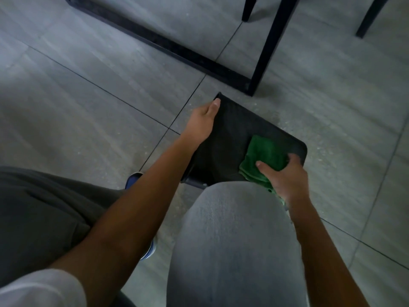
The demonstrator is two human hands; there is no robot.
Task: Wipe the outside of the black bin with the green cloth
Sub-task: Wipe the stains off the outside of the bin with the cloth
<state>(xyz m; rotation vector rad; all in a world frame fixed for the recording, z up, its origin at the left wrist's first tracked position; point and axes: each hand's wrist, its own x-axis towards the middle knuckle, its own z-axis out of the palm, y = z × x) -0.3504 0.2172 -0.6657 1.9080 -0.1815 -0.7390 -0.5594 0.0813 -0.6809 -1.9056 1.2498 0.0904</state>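
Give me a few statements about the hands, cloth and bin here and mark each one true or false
1. The right hand holds the green cloth against the black bin. True.
2. The left hand holds a spray bottle. False: it grips the bin's edge.
3. The bin rests on a tiled floor. True.
4. The cloth lies on the floor beside the bin. False: it is pressed on the bin's side.
5. A black frame stands beyond the bin. True.
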